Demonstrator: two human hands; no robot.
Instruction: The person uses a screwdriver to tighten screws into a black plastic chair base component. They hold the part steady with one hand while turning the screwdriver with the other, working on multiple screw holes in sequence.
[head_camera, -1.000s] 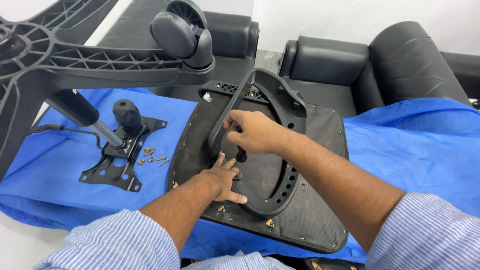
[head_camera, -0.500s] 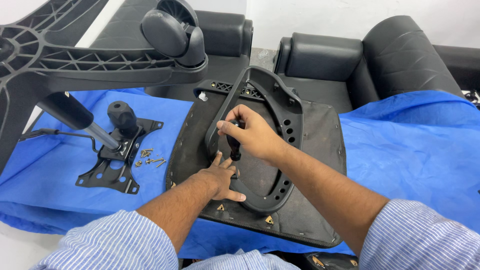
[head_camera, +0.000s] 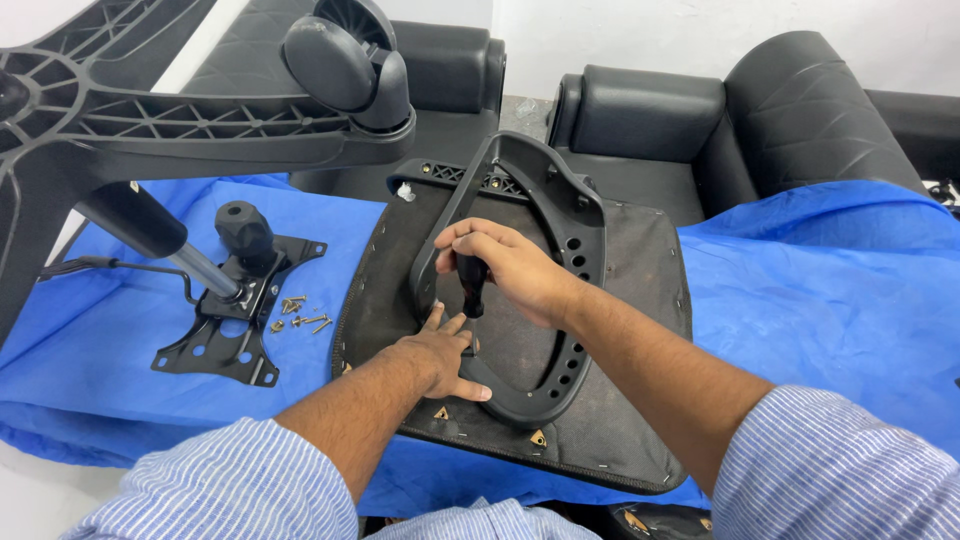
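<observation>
Blue cloth (head_camera: 820, 290) before black sofas (head_camera: 700, 120)

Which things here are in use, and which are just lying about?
In use:
- right hand gripping a screwdriver
- left hand pressing on the armrest
- seat pan under the armrest

Lying about:
- tilt plate with its knob
- loose screws
- wheel base
- blue cloth
- black sofas
</observation>
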